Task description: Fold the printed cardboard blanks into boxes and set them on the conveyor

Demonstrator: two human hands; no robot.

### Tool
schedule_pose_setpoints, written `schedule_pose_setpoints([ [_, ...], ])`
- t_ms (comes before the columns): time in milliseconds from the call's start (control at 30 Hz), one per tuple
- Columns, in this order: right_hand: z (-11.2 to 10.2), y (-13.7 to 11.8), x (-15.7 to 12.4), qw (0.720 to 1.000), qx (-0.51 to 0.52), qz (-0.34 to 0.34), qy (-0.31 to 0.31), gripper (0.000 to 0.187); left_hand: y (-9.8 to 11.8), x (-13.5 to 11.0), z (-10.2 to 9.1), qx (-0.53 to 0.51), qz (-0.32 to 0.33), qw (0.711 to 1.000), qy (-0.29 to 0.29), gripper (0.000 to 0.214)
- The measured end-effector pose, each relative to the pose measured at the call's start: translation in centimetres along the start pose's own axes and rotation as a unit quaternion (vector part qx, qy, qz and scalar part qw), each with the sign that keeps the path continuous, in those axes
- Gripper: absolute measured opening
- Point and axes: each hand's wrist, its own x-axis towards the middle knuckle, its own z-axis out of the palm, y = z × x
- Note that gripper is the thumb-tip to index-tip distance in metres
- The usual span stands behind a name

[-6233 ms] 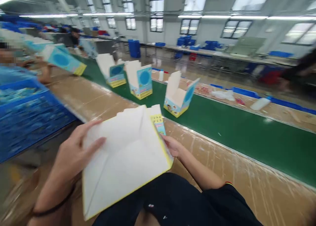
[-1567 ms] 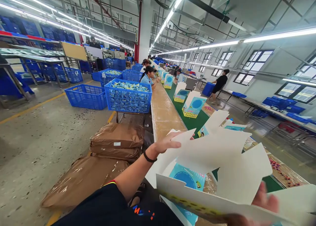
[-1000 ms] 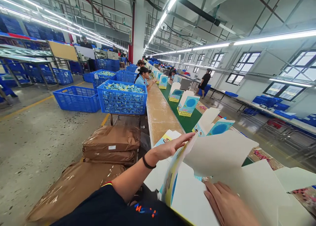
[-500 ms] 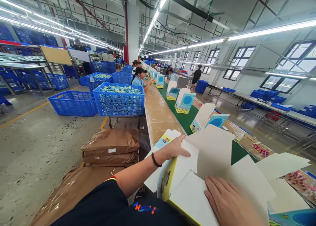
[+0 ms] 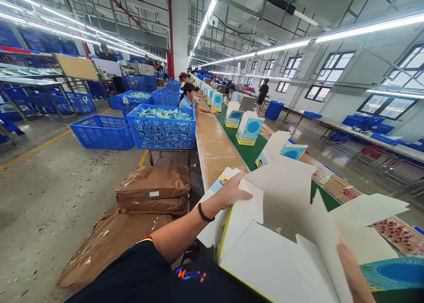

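Note:
A yellow and blue printed carton (image 5: 274, 254) with white inner faces stands tilted in front of me, its top flaps spread out. My left hand (image 5: 233, 192) is closed over the carton's left edge, thumb on a white inner flap and fingers on the outer side. At lower right, my right hand (image 5: 353, 267) is against the outer face of the right flap (image 5: 326, 245). Its fingers are blurred and mostly hidden by that flap. Within the carton, a bit of something clear and shiny shows at the bottom; I cannot make out what it is.
More open cartons (image 5: 250, 128) line the green conveyor belt (image 5: 247, 150). Another carton (image 5: 394, 272) stands close at right. Brown wrapped bundles (image 5: 152, 188) lie at left below a blue crate (image 5: 162, 130) of small packets. A co-worker (image 5: 188, 97) sits farther along the bench.
My right hand has moved from the carton's inside to the outer side of the right flap, which now stands more upright. My left hand keeps its hold. The view has shifted slightly.

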Motion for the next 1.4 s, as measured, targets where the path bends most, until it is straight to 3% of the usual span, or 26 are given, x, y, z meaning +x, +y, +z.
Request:
schedule_pose_setpoints([
  [100,2.1,-2.5,1.2,0.978,0.137,0.153,-0.044,0.089,-0.7,-0.2,-0.1,-0.013,-0.005,1.0,0.0,0.059],
  [167,2.9,-3.0,1.4,0.968,0.157,0.187,-0.053,0.104,-1.5,-0.2,-0.1,-0.027,0.011,1.0,0.002,0.065],
  [233,3.4,-2.8,1.2,0.97,0.16,0.179,-0.037,0.106,-2.3,0.0,0.0,-0.042,0.029,0.999,0.006,0.071],
  [300,3.8,-2.3,0.8,0.972,0.171,0.158,-0.003,0.082,-3.1,0.1,0.1,-0.044,0.049,0.998,0.015,0.061],
  [367,4.1,-1.9,0.5,0.976,0.173,0.129,0.007,0.052,-3.7,0.1,0.1,-0.02,0.07,0.997,0.021,0.032],
  [433,4.3,-1.8,0.3,0.981,0.165,0.103,-0.015,0.054,-3.9,0.1,0.1,0.02,0.09,0.995,0.023,0.01],
  [600,4.2,-2.5,0.7,0.986,0.11,0.111,-0.061,0.053,-3.1,0.3,-0.2,0.158,0.087,0.984,-0.012,0.013],
  [667,3.9,-3.1,1.2,0.986,0.05,0.116,-0.106,0.074,-2.4,0.6,-0.4,0.242,0.095,0.964,-0.057,0.02],
  [767,3.7,-4.3,2.1,0.971,-0.04,0.116,-0.206,0.096,-1.1,1.2,-0.5,0.364,0.108,0.917,-0.12,0.061],
  [867,4.3,-6.2,2.6,0.956,-0.134,0.101,-0.242,0.093,-0.1,1.4,-0.2,0.46,0.102,0.866,-0.171,0.087],
  [1033,6.0,-9.2,2.7,0.92,-0.28,0.093,-0.259,0.083,0.0,1.1,1.2,0.596,0.095,0.772,-0.197,0.089],
  [1133,6.0,-8.6,2.7,0.927,-0.274,0.06,-0.248,0.081,-0.2,0.9,1.5,0.62,0.104,0.755,-0.189,0.085],
  [1233,5.3,-6.3,2.8,0.967,-0.13,0.068,-0.211,0.079,0.0,0.7,0.9,0.593,0.11,0.777,-0.181,0.085],
  [1333,5.4,-4.5,2.4,0.983,0.109,0.129,-0.068,0.082,0.6,0.1,-0.5,0.54,0.122,0.817,-0.163,0.08],
  [1400,6.3,-4.2,1.6,0.947,0.249,0.193,0.061,0.084,1.2,-0.3,-1.6,0.512,0.128,0.834,-0.16,0.075],
])
